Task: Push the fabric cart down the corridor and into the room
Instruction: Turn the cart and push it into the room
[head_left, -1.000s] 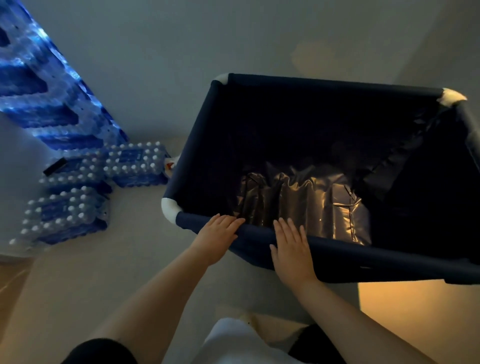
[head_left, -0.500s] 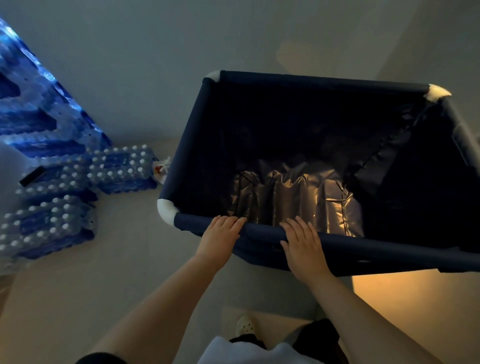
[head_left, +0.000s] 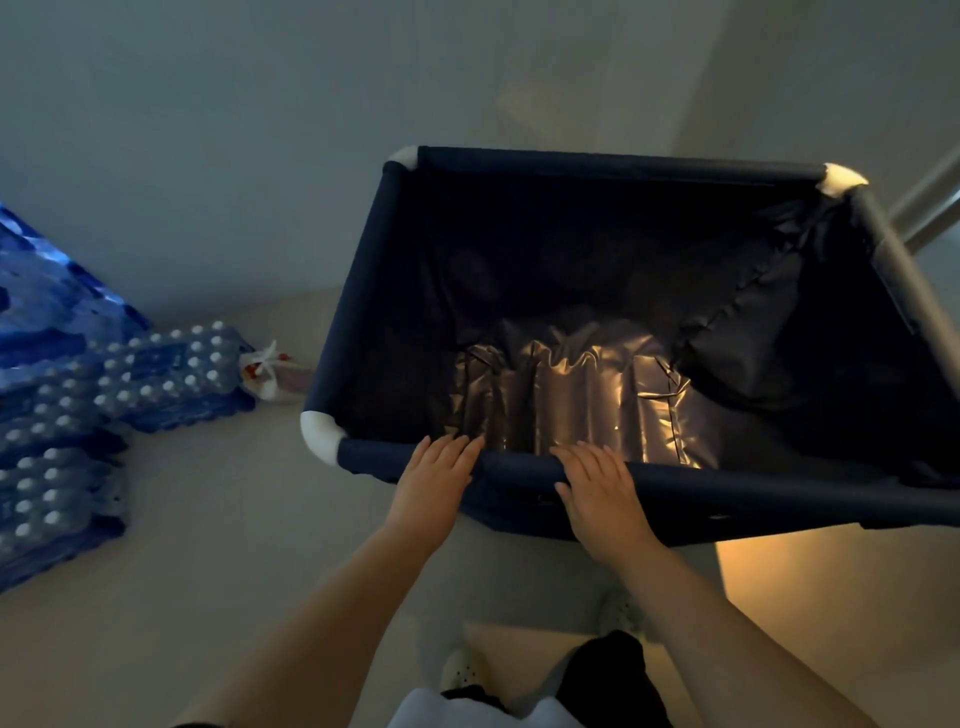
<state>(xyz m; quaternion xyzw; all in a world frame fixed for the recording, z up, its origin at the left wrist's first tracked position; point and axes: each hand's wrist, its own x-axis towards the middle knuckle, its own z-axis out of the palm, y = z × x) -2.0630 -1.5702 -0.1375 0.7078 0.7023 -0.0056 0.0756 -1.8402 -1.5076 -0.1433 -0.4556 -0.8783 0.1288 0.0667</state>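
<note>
The fabric cart (head_left: 727, 483) is a deep navy bin on a tube frame with white corner joints, filling the middle and right of the head view. A crumpled shiny sheet (head_left: 571, 395) lies at its bottom. My left hand (head_left: 434, 480) rests over the near top rail, close to the near left corner, with the fingers lying across the rail. My right hand (head_left: 602, 493) lies on the same rail a hand's width to the right, also with fingers draped over it. My feet show below, just behind the cart.
Stacked packs of water bottles (head_left: 156, 379) line the left wall, with a tied white plastic bag (head_left: 267, 371) beside the cart's left side. A plain wall stands just beyond the cart. A pale door frame edge (head_left: 930, 208) shows at the far right.
The cart has rolled forward and swung slightly, and the bottle packs have slid toward the left edge of the view. Both hands stay on the near rail.
</note>
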